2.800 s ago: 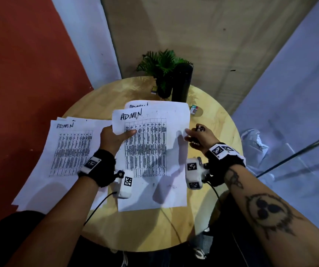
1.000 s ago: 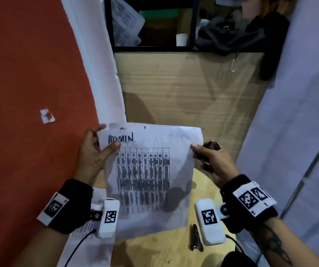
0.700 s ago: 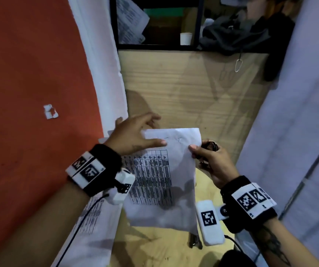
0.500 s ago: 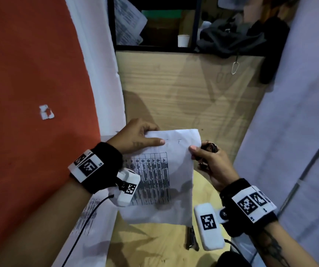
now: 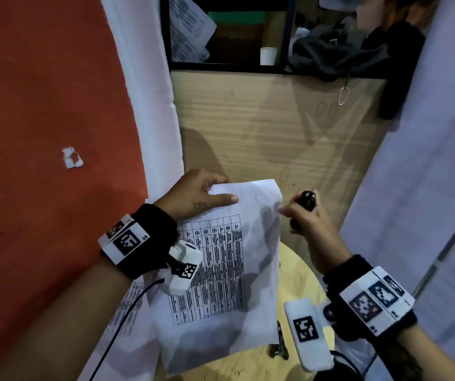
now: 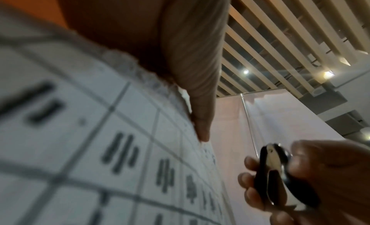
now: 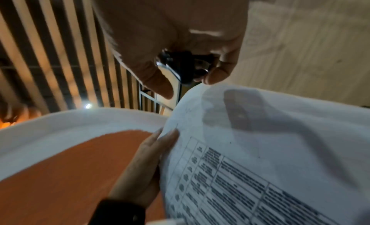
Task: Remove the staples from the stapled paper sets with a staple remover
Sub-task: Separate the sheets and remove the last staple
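Note:
A stapled paper set (image 5: 234, 257) with a printed table hangs upright above the table. My left hand (image 5: 221, 192) pinches its top left corner, thumb in front and fingers behind. The thumb (image 6: 200, 101) lies on the sheet (image 6: 100, 149) in the left wrist view. My right hand (image 5: 300, 213) grips a black and chrome staple remover (image 5: 307, 200) just right of the paper's top right corner. Its thumb tip is at the paper's edge. The right wrist view shows the staple remover (image 7: 180, 65) just above the top edge of the paper set (image 7: 260, 149). No staple is visible.
A round wooden table (image 5: 300, 273) lies below the paper. More printed sheets (image 5: 130, 312) lie on its left side. A small dark metal object (image 5: 278, 342) lies near its front. A wooden panel (image 5: 262, 127) stands behind, an orange wall (image 5: 42, 105) to the left.
The paper set came up off the table. My left hand moved from its left edge to the top corner. My right hand has eased off the right edge, remover now raised beside it.

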A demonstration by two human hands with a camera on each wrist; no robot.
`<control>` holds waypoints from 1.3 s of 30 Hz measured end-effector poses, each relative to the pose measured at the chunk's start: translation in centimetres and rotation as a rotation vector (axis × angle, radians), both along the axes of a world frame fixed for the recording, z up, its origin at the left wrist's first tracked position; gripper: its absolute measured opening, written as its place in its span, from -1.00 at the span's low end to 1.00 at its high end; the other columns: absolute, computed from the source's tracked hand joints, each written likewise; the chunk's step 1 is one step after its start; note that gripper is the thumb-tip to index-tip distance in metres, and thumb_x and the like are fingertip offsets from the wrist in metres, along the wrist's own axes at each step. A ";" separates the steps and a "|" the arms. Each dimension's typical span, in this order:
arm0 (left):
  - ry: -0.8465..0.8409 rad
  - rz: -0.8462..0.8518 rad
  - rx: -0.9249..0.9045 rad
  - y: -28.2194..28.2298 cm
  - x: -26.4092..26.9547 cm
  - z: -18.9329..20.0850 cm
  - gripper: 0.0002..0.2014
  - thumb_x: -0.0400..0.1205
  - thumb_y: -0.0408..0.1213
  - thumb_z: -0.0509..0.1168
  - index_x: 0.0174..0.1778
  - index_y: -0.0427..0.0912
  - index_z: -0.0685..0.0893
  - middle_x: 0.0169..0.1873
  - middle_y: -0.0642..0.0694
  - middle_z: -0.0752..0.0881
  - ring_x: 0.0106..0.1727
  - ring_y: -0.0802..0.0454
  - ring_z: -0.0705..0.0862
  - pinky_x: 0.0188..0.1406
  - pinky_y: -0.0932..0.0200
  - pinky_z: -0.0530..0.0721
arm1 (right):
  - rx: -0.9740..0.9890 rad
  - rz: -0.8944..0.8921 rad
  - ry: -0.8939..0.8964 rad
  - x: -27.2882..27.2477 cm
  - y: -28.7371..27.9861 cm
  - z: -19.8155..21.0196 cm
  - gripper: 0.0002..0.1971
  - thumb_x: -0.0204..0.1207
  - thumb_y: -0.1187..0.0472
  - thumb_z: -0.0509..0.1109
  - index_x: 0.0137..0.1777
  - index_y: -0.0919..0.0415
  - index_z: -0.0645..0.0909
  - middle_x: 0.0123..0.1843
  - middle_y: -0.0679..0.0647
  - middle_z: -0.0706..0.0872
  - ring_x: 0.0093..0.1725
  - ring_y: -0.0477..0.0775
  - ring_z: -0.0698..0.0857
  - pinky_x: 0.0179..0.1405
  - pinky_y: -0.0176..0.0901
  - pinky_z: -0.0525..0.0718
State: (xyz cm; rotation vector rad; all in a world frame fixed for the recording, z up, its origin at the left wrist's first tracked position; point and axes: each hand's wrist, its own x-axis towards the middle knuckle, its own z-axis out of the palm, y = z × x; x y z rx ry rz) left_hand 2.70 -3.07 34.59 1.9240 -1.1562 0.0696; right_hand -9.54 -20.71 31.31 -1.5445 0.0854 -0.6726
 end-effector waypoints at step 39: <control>0.183 0.003 -0.192 1.1 -3.4 2.0 -0.76 0.42 -0.32 0.53 -0.11 -0.42 0.79 -0.13 -0.55 0.71 -0.19 -0.01 0.60 -0.10 0.06 0.49 | -1.085 -0.135 -0.519 0.1 2.7 2.7 -0.62 0.33 0.25 0.58 0.13 0.38 0.68 0.09 0.22 0.71 0.07 0.16 0.70 0.10 -0.10 0.64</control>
